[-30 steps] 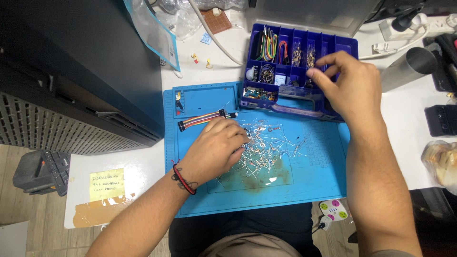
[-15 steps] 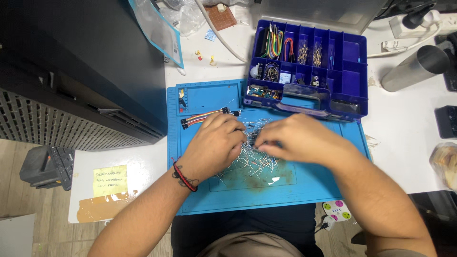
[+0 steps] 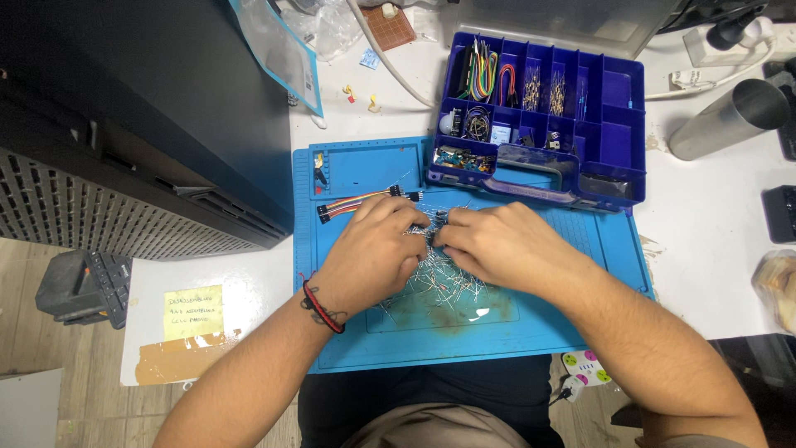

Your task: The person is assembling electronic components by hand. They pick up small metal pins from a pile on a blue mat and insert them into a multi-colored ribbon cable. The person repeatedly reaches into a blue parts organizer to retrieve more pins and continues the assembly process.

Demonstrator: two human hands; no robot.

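Note:
A loose pile of small wire-legged components [image 3: 448,286] lies on a blue work mat [image 3: 539,332]. My left hand [image 3: 373,249] and my right hand [image 3: 489,245] rest on the pile side by side, fingertips meeting at its upper edge and pinching some of the components. A red and black band circles my left wrist. A purple compartment box [image 3: 613,133] with sorted wires and parts stands open at the mat's far edge. A ribbon of coloured jumper wires [image 3: 352,203] lies just left of my left hand.
A black cabinet [image 3: 149,124] fills the left. A steel cylinder [image 3: 730,120] lies at the right on the white table, with a power strip [image 3: 730,41] behind it. A yellow note [image 3: 192,311] and brown tape sit at the table's left front corner.
My right hand came back from the purple box down to the pile and now meets my left hand there. My left hand stayed on the pile.

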